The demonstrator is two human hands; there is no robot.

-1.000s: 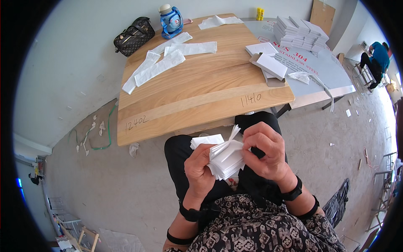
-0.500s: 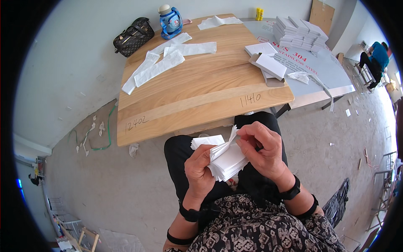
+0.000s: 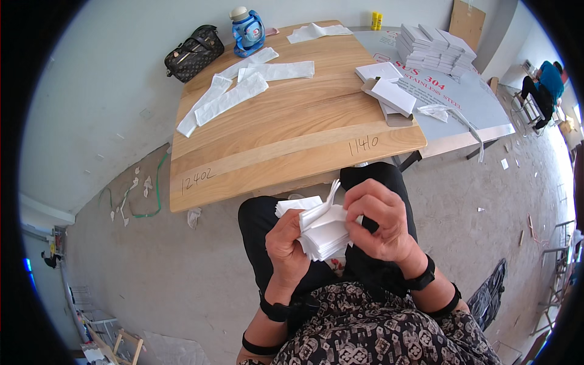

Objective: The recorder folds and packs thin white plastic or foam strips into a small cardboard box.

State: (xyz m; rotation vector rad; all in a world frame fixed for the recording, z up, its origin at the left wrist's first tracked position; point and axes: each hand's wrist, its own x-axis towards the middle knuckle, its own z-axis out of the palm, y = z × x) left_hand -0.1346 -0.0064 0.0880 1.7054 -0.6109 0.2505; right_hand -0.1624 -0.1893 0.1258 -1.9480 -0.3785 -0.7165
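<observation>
Over my lap I hold a thick stack of white paper pieces (image 3: 322, 232). My left hand (image 3: 286, 246) grips the stack from below and the left. My right hand (image 3: 377, 222) is curled over its right side, thumb and fingers pinching the top sheets, one of which sticks up. A few more white pieces (image 3: 297, 204) lie on my black-trousered thigh just behind the stack.
A wooden tabletop (image 3: 286, 140) stands in front, with long white strips (image 3: 234, 97), a blue bottle (image 3: 247, 31) and a dark handbag (image 3: 193, 53). To the right a grey sheet (image 3: 468, 103) carries stacks of white boxes (image 3: 433, 47). Another person (image 3: 547, 85) sits far right.
My right hand has shifted slightly left over the stack, working the top sheets; the left hand keeps its hold. Nothing on the table has moved.
</observation>
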